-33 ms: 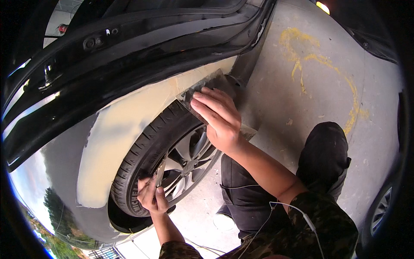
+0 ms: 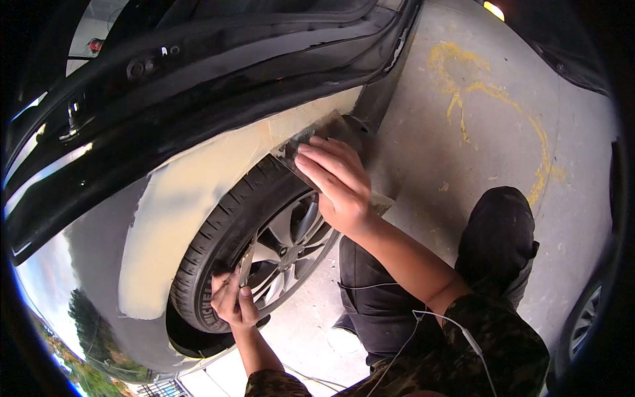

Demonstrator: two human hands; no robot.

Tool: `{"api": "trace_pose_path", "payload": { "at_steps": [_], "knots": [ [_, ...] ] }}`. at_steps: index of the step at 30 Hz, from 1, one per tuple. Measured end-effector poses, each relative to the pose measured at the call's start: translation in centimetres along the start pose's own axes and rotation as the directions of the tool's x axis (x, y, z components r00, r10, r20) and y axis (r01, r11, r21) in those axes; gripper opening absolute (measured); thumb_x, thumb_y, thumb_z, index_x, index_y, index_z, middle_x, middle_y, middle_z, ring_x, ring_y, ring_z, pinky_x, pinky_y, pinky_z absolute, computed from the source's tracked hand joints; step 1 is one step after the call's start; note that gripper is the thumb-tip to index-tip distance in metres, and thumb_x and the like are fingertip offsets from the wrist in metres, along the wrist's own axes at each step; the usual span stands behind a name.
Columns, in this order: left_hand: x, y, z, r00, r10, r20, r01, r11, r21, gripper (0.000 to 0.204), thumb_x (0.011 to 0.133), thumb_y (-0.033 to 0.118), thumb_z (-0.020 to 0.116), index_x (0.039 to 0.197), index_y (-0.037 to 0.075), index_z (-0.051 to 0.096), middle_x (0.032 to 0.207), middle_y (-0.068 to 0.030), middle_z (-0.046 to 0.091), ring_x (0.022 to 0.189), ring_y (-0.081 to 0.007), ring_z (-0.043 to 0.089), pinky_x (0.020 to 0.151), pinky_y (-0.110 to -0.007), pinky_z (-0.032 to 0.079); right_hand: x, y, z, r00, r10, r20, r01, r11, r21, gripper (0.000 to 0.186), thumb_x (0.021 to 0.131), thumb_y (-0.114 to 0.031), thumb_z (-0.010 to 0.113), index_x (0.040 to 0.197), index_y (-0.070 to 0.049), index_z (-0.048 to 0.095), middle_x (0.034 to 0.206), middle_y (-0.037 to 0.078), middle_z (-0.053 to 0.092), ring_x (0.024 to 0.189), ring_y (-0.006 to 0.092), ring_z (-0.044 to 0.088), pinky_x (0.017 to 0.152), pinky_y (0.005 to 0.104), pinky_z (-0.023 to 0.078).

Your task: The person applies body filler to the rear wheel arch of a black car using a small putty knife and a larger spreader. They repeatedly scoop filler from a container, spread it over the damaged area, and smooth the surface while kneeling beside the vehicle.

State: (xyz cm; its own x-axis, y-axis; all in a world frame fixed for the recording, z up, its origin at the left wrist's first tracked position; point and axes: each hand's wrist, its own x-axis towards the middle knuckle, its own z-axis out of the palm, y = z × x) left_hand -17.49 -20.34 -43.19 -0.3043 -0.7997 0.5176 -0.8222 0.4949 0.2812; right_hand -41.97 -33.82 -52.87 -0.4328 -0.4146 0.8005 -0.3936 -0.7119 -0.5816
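My right hand point(image 2: 337, 185) grips a dark flat spreader point(image 2: 340, 130), pressing it on the cream filler-coated panel point(image 2: 175, 198) along the top right of the wheel arch. My left hand point(image 2: 235, 301) is closed on a thin putty knife point(image 2: 247, 258) in front of the black tyre point(image 2: 221, 225), left of the silver wheel rim point(image 2: 278, 235). The filler runs in a pale band around the arch on the dark car body point(image 2: 106, 258).
A black open door edge point(image 2: 218, 66) crosses the top. The concrete floor point(image 2: 476, 152) carries yellow smears. My bent leg point(image 2: 496, 238) is at the right. Another dark car point(image 2: 562, 46) shows at the upper right, and a second wheel point(image 2: 585, 317) at the lower right edge.
My right hand has shifted very slightly rightward with the spreader. The left hand looks the same.
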Motion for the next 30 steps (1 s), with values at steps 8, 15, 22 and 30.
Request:
{"api": "trace_pose_path", "payload": {
  "at_steps": [8,15,22,30],
  "knots": [
    [-0.3,-0.3,-0.3,1.0,-0.01,0.014,0.01,1.0,-0.023,0.035,0.095,0.017,0.064,0.112,-0.012,0.073,0.086,-0.0208,0.073,0.083,-0.0334,0.066,0.079,-0.039,0.053,0.8,-0.5,1.9,0.997,0.073,-0.012,-0.073,0.997,0.011,0.036,0.089,0.004,0.065,0.123,-0.002,0.075,0.127,0.012,0.071,0.125,0.0319,0.064,0.107,0.0481,0.049],
    [-0.3,-0.2,-0.2,1.0,-0.01,0.016,0.01,1.0,-0.003,0.035,0.095,0.017,0.064,0.113,-0.012,0.073,0.087,-0.0216,0.072,0.083,-0.0332,0.066,0.08,-0.039,0.052,-1.4,0.0,1.7,0.999,0.049,-0.006,-0.049,0.999,-0.001,0.033,0.09,0.002,0.066,0.12,-0.004,0.076,0.127,0.011,0.071,0.125,0.0307,0.064,0.109,0.0478,0.048],
    [0.0,0.1,-0.3,0.999,-0.029,0.02,0.03,0.999,-0.035,0.037,0.094,0.016,0.062,0.116,-0.013,0.071,0.082,-0.0203,0.07,0.084,-0.0319,0.066,0.081,-0.038,0.052,1.2,1.3,-0.4,0.994,0.042,-0.098,-0.041,0.999,0.013,0.033,0.088,0.005,0.065,0.118,-0.002,0.076,0.12,0.013,0.072,0.114,0.0327,0.068,0.098,0.0466,0.053],
    [-0.1,-0.2,-0.3,0.999,-0.021,0.03,0.021,1.0,-0.012,0.037,0.094,0.015,0.061,0.114,-0.015,0.071,0.083,-0.0218,0.071,0.083,-0.0341,0.066,0.082,-0.04,0.052,-1.2,1.5,0.2,0.999,0.052,0.005,-0.052,0.998,-0.019,0.027,0.087,0.009,0.068,0.112,0.003,0.076,0.119,0.015,0.073,0.117,0.0346,0.069,0.104,0.0473,0.052]
  ]
}}
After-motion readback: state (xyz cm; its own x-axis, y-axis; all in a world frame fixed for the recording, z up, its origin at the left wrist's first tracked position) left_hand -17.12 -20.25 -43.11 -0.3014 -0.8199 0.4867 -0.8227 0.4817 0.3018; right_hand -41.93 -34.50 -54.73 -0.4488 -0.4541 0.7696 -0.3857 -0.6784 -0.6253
